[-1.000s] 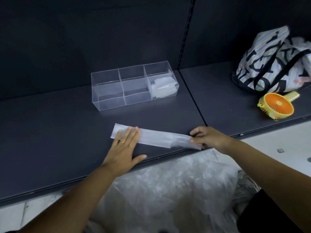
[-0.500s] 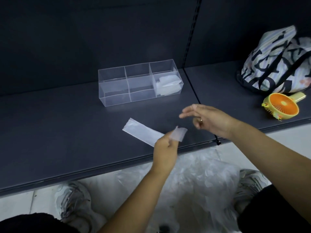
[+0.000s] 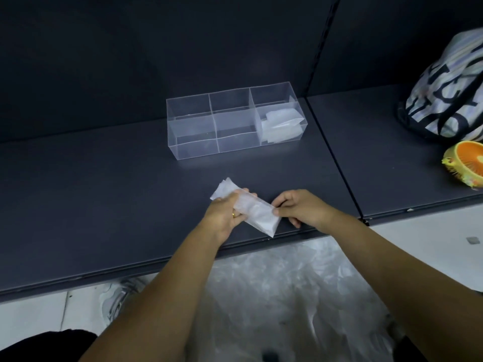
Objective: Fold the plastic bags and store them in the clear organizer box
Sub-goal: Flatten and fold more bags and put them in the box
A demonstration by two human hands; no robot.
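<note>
A folded translucent white plastic bag (image 3: 257, 214) is a short thick strip lying slantwise near the front edge of the dark shelf (image 3: 104, 205). My left hand (image 3: 224, 215) grips its upper left part, fingers wrapped over it. My right hand (image 3: 298, 207) pinches its lower right end. Behind stands the clear organizer box (image 3: 193, 134) with several compartments. Its right-hand compartment holds folded plastic bags (image 3: 282, 124); the other compartments look empty.
A patterned black-and-white tote bag (image 3: 449, 100) and an orange-yellow hand fan (image 3: 465, 165) sit on the shelf at far right. A heap of crumpled clear plastic bags (image 3: 282, 296) lies on the floor below the shelf edge. A shoe (image 3: 117, 301) shows at lower left.
The long flat strip has been folded over into a shorter, thicker piece. My left hand went from pressing it flat to gripping it, and my right hand came back to pinch the near end.
</note>
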